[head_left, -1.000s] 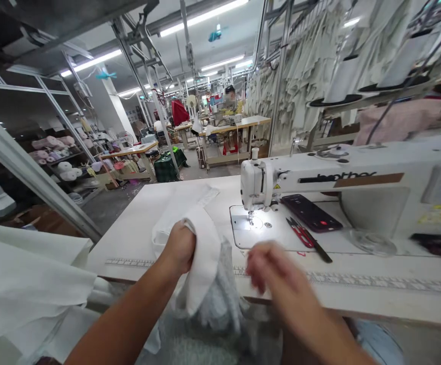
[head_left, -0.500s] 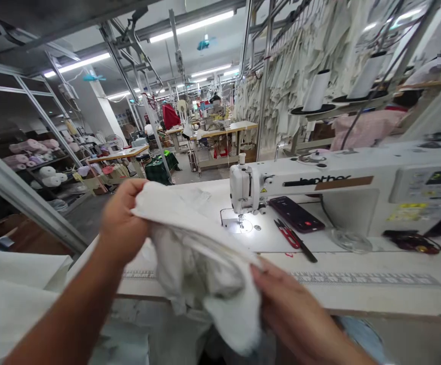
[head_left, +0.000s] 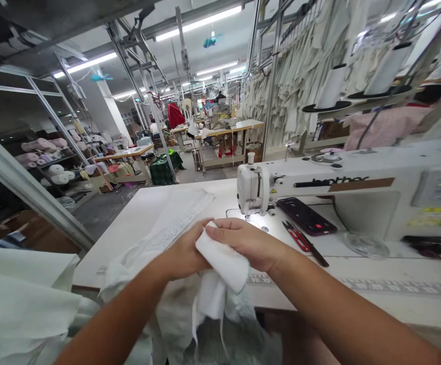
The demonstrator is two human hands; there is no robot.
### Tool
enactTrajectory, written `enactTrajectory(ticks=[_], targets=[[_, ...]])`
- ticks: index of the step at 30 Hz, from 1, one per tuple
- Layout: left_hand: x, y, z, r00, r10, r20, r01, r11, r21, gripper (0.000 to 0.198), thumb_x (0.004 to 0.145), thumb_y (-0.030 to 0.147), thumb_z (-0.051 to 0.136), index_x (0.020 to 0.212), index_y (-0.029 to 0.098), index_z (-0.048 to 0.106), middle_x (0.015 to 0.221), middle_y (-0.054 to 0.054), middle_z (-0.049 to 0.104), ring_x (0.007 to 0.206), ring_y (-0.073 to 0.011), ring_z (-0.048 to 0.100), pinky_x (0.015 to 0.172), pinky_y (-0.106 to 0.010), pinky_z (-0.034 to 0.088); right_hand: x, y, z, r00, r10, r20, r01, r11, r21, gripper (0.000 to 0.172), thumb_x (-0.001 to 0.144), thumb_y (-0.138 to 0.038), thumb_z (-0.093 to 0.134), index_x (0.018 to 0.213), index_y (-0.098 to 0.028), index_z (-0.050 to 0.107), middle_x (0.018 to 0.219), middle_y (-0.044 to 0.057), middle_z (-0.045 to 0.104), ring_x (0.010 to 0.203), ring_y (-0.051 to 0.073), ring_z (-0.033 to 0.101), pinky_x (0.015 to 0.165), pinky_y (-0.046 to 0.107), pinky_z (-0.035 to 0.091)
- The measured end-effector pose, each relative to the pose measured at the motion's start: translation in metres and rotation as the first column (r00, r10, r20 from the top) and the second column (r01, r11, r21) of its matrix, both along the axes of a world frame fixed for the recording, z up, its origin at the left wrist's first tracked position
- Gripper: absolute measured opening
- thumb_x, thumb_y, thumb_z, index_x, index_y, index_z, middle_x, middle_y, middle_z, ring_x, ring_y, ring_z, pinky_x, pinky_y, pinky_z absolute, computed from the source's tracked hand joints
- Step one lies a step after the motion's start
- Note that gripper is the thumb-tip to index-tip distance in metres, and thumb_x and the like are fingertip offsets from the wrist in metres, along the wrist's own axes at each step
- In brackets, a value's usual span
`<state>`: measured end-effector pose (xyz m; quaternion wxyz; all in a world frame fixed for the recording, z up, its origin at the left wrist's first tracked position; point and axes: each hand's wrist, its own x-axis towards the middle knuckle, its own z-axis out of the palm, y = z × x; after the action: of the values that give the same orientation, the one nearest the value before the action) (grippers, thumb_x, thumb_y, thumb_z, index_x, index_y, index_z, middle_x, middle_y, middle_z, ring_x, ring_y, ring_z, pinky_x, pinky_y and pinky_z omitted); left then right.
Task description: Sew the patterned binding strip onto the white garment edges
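White cloth is hanging near-left of the sewing machine; I'm pinching its folded band with left hand and right hand, seemingly straightening it; next is probably needing even tension.

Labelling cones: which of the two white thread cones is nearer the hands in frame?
The cone on the picture's left: lower in frame and closer to the left hand and right hand. The other cone is higher, farther right.

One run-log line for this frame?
left hand, right hand: gripping white cloth | sewing machine: ahead, right | phone: beside red snips
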<state>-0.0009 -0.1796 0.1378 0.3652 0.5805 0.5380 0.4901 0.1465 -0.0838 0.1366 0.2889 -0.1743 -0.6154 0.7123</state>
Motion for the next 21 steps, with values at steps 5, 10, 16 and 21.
enactTrajectory(ticks=[5, 10, 16, 21], targets=[[0.015, 0.015, -0.034, 0.911, 0.290, 0.292, -0.250, 0.954, -0.167, 0.021, 0.072, 0.033, 0.071, 0.081, 0.014, 0.074, 0.076, -0.007, 0.072, 0.075, -0.0258, 0.066, 0.069, -0.032, 0.050, 0.024, -0.007, -0.052, 0.929, -0.371, 0.001, 0.371, 0.927, 0.050, 0.037, 0.090, -0.058, 0.048, 0.085, -0.023, 0.059, 0.092, 0.002, 0.061, 0.088, 0.018, 0.058, 0.077, 0.030, 0.047], [0.011, 0.025, -0.030, 0.904, 0.357, 0.236, -0.339, 0.934, -0.114, 0.015, 0.073, 0.029, 0.066, 0.076, 0.015, 0.072, 0.073, -0.003, 0.071, 0.070, -0.0211, 0.063, 0.065, -0.028, 0.046, 0.031, -0.053, -0.098, 0.911, -0.412, 0.002, 0.401, 0.889, 0.221, 0.037, 0.080, -0.050, 0.065, 0.105, -0.024, 0.055, 0.105, 0.005, 0.056, 0.095, 0.023, 0.054, 0.086, 0.035, 0.044], [-0.013, 0.018, -0.016, 0.938, 0.345, 0.016, -0.342, 0.934, -0.106, 0.002, 0.062, 0.017, 0.072, 0.063, 0.016, 0.070, 0.066, 0.000, 0.067, 0.066, -0.0195, 0.059, 0.057, -0.023, 0.041, 0.049, -0.042, -0.085, 0.952, -0.295, 0.077, 0.284, 0.950, 0.133, 0.025, 0.094, -0.044, 0.048, 0.099, -0.022, 0.058, 0.088, 0.002, 0.062, 0.083, 0.019, 0.057, 0.073, 0.030, 0.046], [-0.019, -0.007, -0.019, 0.980, 0.091, 0.179, -0.039, 0.961, -0.275, 0.023, 0.059, 0.018, 0.078, 0.082, 0.016, 0.074, 0.077, -0.006, 0.070, 0.073, -0.0246, 0.064, 0.063, -0.029, 0.049, 0.056, -0.013, -0.082, 0.904, -0.426, 0.036, 0.418, 0.898, 0.142, 0.027, 0.096, -0.043, 0.042, 0.115, -0.024, 0.045, 0.089, 0.003, 0.058, 0.071, 0.018, 0.057, 0.063, 0.031, 0.048]])
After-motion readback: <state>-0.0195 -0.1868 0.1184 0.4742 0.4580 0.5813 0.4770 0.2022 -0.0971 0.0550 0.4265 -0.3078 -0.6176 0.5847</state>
